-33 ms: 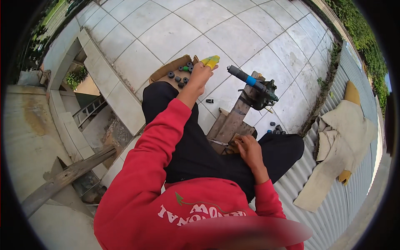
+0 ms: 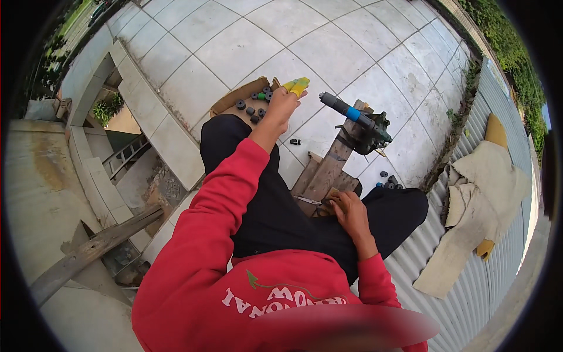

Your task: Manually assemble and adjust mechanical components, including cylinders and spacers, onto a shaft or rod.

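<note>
Sitting with knees apart at the near end of a rough wooden bench (image 2: 325, 171), outdoors on pale tiles (image 2: 281, 23), in a red sweatshirt (image 2: 205, 234) and black trousers (image 2: 270, 202). Holds the left hand (image 2: 282, 110) out beyond the knee, at the right side of an open cardboard box (image 2: 230, 100), with yellow material (image 2: 298, 87) at the fingertips; cannot tell from this angle a covering from a held cloth, nor a loose grip from a tight one. Rests the right hand (image 2: 350, 214) low over the near end of the bench, fingers bent, next to a slim silvery tool (image 2: 306, 200) much like scissors; cannot tell, with the fingertips partly hidden, a clasp from a mere touch. Faces a dark green machine (image 2: 373, 134) at the far end of the bench, with a blue-banded black cylinder (image 2: 335, 104) slanting toward the upper left. Has dark round pieces (image 2: 240, 104) inside the box, one small black piece (image 2: 295, 142) on the tiles between box and bench, and a dark cluster (image 2: 390, 186) near the right knee. At far right, beige cloth (image 2: 481, 182) over corrugated sheeting (image 2: 501, 264); at left, a weathered timber beam (image 2: 111, 241).
</note>
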A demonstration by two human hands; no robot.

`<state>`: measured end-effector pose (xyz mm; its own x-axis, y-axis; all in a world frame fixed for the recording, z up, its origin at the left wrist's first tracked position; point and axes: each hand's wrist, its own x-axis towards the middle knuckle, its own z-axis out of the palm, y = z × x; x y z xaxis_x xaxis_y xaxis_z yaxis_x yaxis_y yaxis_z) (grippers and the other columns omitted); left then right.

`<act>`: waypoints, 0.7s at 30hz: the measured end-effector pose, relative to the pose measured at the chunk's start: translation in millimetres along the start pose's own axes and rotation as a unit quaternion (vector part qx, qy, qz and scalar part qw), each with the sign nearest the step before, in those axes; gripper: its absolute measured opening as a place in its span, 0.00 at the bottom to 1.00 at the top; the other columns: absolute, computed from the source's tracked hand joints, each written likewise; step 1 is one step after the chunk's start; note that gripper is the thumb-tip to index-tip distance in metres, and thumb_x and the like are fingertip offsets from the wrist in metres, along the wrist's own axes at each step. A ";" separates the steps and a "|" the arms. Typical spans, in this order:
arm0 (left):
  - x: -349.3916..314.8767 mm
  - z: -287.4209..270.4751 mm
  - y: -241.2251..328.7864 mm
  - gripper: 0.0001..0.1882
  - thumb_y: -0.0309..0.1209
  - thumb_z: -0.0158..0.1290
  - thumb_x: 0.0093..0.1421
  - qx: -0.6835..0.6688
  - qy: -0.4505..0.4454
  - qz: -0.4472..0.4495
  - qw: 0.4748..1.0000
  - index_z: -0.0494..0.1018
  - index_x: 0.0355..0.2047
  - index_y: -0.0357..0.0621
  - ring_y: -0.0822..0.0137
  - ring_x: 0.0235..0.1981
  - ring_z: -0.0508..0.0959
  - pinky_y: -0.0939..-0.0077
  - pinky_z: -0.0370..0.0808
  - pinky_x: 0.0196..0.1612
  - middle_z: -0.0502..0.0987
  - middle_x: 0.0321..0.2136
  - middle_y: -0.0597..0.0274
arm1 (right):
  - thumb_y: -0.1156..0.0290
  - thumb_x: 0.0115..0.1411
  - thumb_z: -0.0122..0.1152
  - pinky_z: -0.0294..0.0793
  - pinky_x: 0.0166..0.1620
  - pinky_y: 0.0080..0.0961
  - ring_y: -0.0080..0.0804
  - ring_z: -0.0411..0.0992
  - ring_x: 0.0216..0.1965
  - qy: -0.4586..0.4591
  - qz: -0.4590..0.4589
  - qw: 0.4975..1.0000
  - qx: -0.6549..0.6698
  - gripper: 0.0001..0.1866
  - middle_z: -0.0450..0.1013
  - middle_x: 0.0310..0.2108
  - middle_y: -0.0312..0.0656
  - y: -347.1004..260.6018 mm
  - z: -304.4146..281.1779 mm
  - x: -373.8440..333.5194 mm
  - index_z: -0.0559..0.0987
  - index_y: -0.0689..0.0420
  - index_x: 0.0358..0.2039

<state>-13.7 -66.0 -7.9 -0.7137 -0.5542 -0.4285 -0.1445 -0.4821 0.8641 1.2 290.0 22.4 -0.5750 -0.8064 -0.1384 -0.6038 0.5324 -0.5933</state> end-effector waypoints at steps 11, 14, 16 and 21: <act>-0.5 7.0 3.6 0.21 0.41 0.47 0.77 -0.021 -0.002 -0.006 1.000 0.73 0.64 0.46 0.67 0.62 0.76 0.66 0.68 0.64 0.78 0.61 0.63 | 0.73 0.53 0.72 0.77 0.47 0.44 0.53 0.76 0.46 -0.045 -0.040 0.997 -0.045 0.19 0.75 0.43 0.49 15.6 23.5 -5.2 0.81 0.60 0.47; -4.2 6.0 3.4 0.21 0.41 0.47 0.77 -0.022 -0.015 -0.006 1.000 0.72 0.64 0.46 0.67 0.61 0.76 0.66 0.69 0.64 0.78 0.61 0.62 | 0.74 0.53 0.72 0.77 0.48 0.43 0.52 0.76 0.45 -0.032 -0.034 0.998 -0.045 0.19 0.75 0.43 0.49 12.5 24.6 -5.9 0.80 0.60 0.46; -6.8 6.2 2.9 0.22 0.41 0.47 0.77 -0.022 -0.022 -0.010 0.999 0.72 0.65 0.46 0.67 0.61 0.76 0.67 0.69 0.64 0.78 0.60 0.62 | 0.75 0.52 0.72 0.76 0.49 0.43 0.52 0.75 0.46 -0.034 -0.022 0.998 -0.053 0.19 0.75 0.44 0.49 12.2 24.8 -5.8 0.80 0.60 0.46; -13.5 11.3 -0.1 0.22 0.41 0.47 0.77 -0.008 -0.073 -0.030 0.997 0.70 0.66 0.45 0.66 0.60 0.77 0.69 0.69 0.63 0.78 0.59 0.61 | 0.74 0.53 0.71 0.75 0.47 0.43 0.49 0.75 0.46 -0.037 -0.045 0.995 -0.077 0.20 0.74 0.43 0.48 9.9 26.0 -7.2 0.79 0.58 0.47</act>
<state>-11.9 -50.8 0.8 -0.7970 -0.4192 -0.4348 -0.1793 -0.5233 0.8331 13.7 294.4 -3.1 -0.4759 -0.8662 -0.1522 -0.7317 0.4859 -0.4780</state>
